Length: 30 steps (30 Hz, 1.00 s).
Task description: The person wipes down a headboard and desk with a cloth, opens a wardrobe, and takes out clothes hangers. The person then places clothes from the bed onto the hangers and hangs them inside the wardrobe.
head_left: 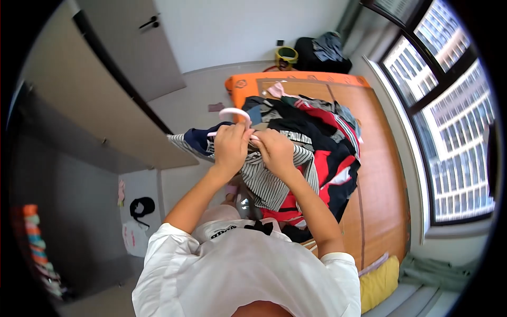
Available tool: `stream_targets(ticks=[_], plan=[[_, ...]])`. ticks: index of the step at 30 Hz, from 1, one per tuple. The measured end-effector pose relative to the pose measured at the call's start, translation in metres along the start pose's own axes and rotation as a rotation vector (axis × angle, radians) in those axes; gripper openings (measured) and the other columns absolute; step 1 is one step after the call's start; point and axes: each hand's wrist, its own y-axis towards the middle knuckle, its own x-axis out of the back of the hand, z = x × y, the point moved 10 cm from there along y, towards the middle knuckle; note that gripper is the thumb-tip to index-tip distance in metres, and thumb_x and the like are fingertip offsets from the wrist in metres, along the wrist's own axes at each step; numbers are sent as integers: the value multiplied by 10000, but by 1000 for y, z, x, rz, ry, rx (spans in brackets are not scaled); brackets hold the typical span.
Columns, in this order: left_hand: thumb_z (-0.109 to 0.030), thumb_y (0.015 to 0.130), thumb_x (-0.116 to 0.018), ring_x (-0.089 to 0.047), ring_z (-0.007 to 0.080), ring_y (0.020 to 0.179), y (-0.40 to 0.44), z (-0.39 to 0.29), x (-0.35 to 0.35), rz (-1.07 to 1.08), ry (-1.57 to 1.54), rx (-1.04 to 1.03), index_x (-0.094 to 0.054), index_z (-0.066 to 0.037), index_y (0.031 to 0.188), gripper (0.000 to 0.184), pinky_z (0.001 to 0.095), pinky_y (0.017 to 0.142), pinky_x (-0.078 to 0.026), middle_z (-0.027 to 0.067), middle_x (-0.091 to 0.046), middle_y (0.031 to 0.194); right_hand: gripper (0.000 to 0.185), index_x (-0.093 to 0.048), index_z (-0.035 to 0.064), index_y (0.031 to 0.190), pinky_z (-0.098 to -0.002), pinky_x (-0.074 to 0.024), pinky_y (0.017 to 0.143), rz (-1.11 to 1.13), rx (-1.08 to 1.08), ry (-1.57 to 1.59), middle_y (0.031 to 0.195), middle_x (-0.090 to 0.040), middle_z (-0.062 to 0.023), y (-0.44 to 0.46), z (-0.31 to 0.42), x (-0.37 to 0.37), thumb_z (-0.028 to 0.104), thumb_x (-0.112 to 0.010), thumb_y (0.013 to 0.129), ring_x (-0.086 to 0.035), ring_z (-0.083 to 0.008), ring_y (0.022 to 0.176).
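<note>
A pale pink clothes hanger [235, 112] is held up in front of my chest, its hook showing above the hands. My left hand [231, 145] is closed around it near the neck. Right beside it, my right hand [275, 152] is closed at the hanger's other side, on the fabric of a black-and-white striped shirt [269, 182]. The shirt hangs down below my hands, with a navy and striped part [198, 141] out to the left. My fingers hide where hanger and fabric meet.
A heap of clothes [332, 132] lies on the bed with a brown mat [383, 158] and orange edge. An open wardrobe [68, 153] stands left, with a black cap [141, 207] inside. At the back are a yellow bucket [286, 58] and black bag [311, 55]. Windows line the right.
</note>
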Motion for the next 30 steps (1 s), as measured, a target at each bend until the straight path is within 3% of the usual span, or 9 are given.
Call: stream_targets(ticks=[2, 5, 10, 13, 20, 24, 25, 30], plan=[[-185, 927, -605, -575, 322, 737, -5, 11, 28, -36, 53, 40, -620, -22, 960, 167, 423, 735, -418, 124, -638, 794, 161, -664, 49, 965, -393, -482, 660, 58, -4, 89, 841, -632, -119, 11, 18, -19, 146, -690, 839, -620, -313, 768], [-183, 937, -595, -569, 326, 702, -7, 33, 73, -114, 116, 91, -616, -23, 940, 161, 424, 706, -408, 125, -639, 776, 304, -678, 49, 1061, -418, -444, 838, -5, 31, 183, 1015, -622, -134, 32, 48, -25, 194, -742, 802, -580, -329, 968], [-172, 952, -583, -576, 313, 706, -16, 64, 149, -257, 185, 177, -616, -20, 927, 157, 405, 729, -409, 108, -654, 784, 325, -689, 49, 1056, -382, -414, 773, 37, 134, 52, 948, -589, -88, 50, 84, -60, 215, -752, 784, -542, -276, 887], [-177, 951, -589, -567, 307, 710, -27, 82, 183, -299, 258, 219, -618, -26, 926, 155, 401, 728, -412, 102, -653, 781, 296, -696, 54, 1045, -383, -414, 753, -11, 273, 76, 891, -622, -50, 63, 120, -87, 128, -735, 761, -555, -252, 869], [-180, 943, -598, -564, 324, 734, -60, 134, 266, -340, 406, 292, -607, -30, 923, 151, 418, 741, -417, 110, -649, 785, 274, -692, 48, 1007, -387, -430, 752, -76, 473, 337, 896, -650, -62, 69, 201, -149, 25, -694, 734, -574, -256, 849], [-169, 941, -593, -555, 342, 777, -74, 178, 318, -422, 499, 375, -601, -29, 935, 141, 424, 771, -414, 120, -657, 820, 247, -686, 45, 1005, -396, -431, 817, 76, 567, 381, 990, -646, -87, 77, 237, -191, 40, -686, 759, -593, -273, 914], [-161, 950, -579, -544, 333, 829, -80, 194, 329, -422, 473, 437, -602, -30, 948, 133, 421, 818, -399, 112, -659, 840, 292, -662, 40, 1084, -408, -427, 876, 68, 530, 371, 1096, -632, -109, 82, 241, -193, 102, -692, 800, -590, -288, 1000], [-166, 973, -548, -516, 291, 882, -93, 236, 380, -435, 443, 423, -611, -38, 1000, 145, 399, 898, -362, 80, -653, 823, 419, -610, 74, 1244, -427, -423, 946, 68, 347, 367, 1170, -611, -149, 119, 249, -233, 193, -692, 851, -565, -340, 1079]])
